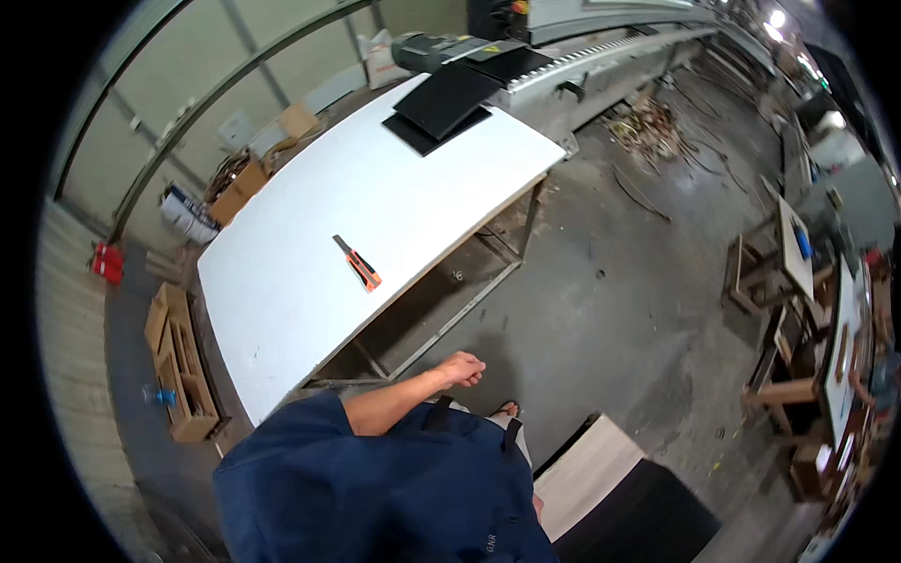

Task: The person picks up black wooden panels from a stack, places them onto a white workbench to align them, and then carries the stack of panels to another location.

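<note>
My left hand (460,369) is in front of the white tabletop (291,272), its fingers curled together and nothing showing in them. Of my right hand (538,505) only a sliver shows past my dark blue shirt, at the edge of a panel (591,469) that is part pale wood, part black. Its fingers are hidden, so I cannot tell whether it grips the panel. An orange and black utility knife (359,266), blade out, lies on the tabletop. At the table's far end, two black flat sheets (441,103) overlap.
Beyond the table stands a long metal machine (582,70) with a motor (427,52). A wooden rack (180,366) and a cardboard box (236,188) are at left. Scraps (648,127) and cords lie on the floor. Wooden workbenches (788,249) line the right.
</note>
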Demonstrator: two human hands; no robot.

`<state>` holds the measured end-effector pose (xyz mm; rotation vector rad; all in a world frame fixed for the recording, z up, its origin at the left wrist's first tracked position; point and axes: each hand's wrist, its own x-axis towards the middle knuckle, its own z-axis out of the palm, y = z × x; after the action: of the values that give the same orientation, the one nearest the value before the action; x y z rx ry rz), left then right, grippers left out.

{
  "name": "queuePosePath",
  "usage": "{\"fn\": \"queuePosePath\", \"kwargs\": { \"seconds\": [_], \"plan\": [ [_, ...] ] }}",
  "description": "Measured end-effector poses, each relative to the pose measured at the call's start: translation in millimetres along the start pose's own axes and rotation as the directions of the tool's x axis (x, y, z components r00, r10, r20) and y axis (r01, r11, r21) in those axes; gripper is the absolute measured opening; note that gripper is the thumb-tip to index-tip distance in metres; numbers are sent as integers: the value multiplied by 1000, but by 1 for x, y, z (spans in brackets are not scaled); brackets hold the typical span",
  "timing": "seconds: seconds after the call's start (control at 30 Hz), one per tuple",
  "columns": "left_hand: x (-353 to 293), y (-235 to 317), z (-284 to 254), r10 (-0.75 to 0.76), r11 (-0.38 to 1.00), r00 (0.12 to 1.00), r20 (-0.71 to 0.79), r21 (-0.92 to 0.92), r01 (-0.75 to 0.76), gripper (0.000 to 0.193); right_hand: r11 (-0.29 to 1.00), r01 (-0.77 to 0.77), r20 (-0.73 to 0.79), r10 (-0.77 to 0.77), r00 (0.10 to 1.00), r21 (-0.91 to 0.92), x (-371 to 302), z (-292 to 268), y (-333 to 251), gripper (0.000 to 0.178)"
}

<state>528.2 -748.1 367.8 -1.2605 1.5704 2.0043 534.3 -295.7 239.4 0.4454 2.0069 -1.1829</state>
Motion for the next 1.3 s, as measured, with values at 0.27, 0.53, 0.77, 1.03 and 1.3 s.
{"fn": "queuePosePath", "kwargs": {
  "seconds": [0.27,0.53,0.77,1.03,1.3],
  "plan": [
    [8,108,-61,366,893,894,-258,-172,-415,15,901,-197,53,192,980,386,135,-20,-184,22],
    [58,261,-171,543,806,734,-408,8,-592,15,968,112,37,-123,992,225,194,44,-373,14],
    [201,442,-245,613,698,636,-469,-55,-714,22,709,645,169,-625,762,-284,167,201,-562,35],
    [300,570,-275,435,652,705,-561,-344,-676,36,615,750,271,-699,662,-243,143,272,-670,31],
    [282,556,-278,416,423,726,-548,-590,-688,27,636,717,272,-664,696,-284,190,244,-716,30]
  ]
}}
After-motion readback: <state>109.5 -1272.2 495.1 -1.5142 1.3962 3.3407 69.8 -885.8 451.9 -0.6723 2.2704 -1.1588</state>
